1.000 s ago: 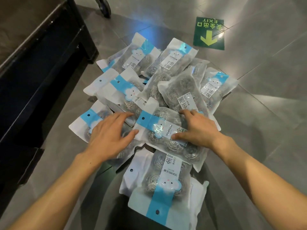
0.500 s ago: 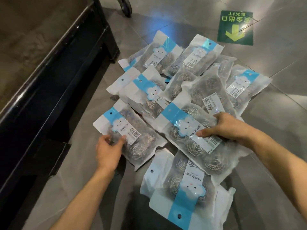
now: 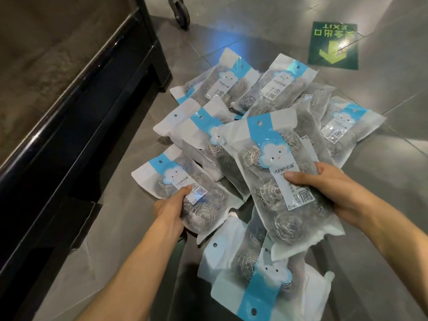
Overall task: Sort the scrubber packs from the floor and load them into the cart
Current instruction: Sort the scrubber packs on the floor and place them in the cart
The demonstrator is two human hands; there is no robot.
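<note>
Floor [image 3: 231, 35]: grey tiles under everything, with a green exit sign [image 3: 333, 45] stuck on far right.
Cart [image 3: 76, 126]: black, along my left, one wheel [image 3: 181, 12] showing at top.
Pile [image 3: 266, 89]: scrubber packs overlapping on the floor between cart and sign, more lying near my forearms.
Right pack [image 3: 275, 172]: biggest in view, blue band and cloud label up, raised over the pile.
Left pack [image 3: 185, 188]: just beside the cart, its far end seems to rest on the floor.
Right hand [image 3: 333, 191]: I grasp the right pack's side, thumb across its label.
Left hand [image 3: 170, 207]: I grasp the left pack's near end, thumb on top.
</note>
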